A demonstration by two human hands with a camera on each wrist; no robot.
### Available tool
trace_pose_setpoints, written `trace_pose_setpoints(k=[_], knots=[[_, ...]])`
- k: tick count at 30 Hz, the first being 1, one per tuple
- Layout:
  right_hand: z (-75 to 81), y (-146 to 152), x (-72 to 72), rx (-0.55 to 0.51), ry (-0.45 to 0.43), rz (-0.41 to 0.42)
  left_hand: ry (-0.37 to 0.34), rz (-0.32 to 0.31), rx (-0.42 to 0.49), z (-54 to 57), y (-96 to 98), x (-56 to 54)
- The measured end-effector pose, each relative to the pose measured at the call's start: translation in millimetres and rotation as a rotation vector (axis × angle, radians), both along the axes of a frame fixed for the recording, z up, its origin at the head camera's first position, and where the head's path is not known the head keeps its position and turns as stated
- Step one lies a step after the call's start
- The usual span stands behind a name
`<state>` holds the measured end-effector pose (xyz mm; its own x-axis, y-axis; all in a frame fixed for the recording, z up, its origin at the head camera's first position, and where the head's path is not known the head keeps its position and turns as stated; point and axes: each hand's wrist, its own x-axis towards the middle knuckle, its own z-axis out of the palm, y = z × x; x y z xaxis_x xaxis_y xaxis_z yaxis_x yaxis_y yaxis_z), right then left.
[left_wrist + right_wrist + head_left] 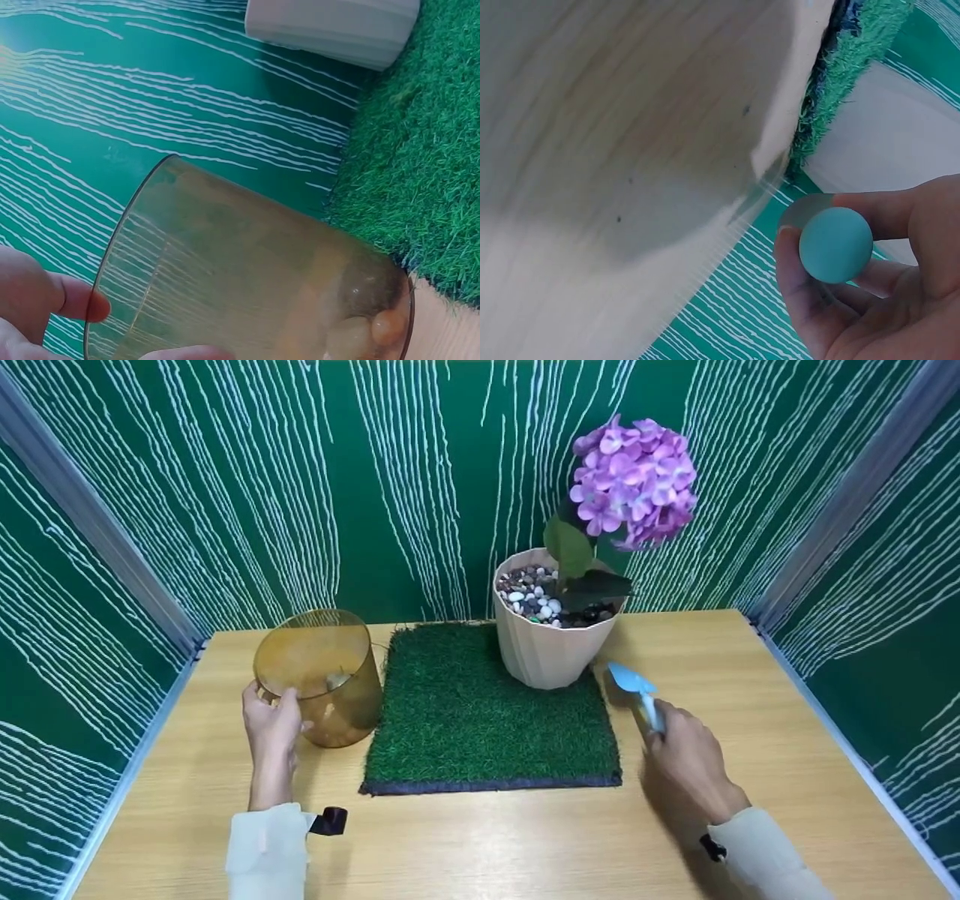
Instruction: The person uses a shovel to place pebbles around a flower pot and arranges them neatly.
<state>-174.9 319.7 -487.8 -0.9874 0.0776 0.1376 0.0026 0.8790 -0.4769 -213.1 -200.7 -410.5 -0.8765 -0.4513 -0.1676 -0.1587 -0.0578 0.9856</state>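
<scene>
My left hand [274, 735] grips a see-through amber container [345, 716] by its near left rim, thumb and fingers on either side of the wall. The container stands on the table left of the mat; in the left wrist view several rounded stones [367, 292] lie at its bottom. My right hand [694, 757] holds a small blue trowel [634, 682] by the handle, its blade pointing toward the flowerpot. In the right wrist view the fingers wrap around the round turquoise handle end [836, 245]. A ribbed cream flowerpot [551, 652] holds pebbles [536, 592] and a purple hydrangea [637, 484].
A green artificial grass mat [480, 727] lies mid-table, with the flowerpot on its back right corner. The wooden table [480, 847] meets green walls [420, 495] with white wavy lines at the back and sides.
</scene>
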Motion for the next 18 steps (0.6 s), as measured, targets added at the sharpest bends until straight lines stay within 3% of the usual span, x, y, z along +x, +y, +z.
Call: trace_pose_setpoints(k=[18], knots=[[8.9,4.2,6.4,0.010,0.062,-0.009,-0.100,-0.082,-0.043,10.6,-17.4,15.7]])
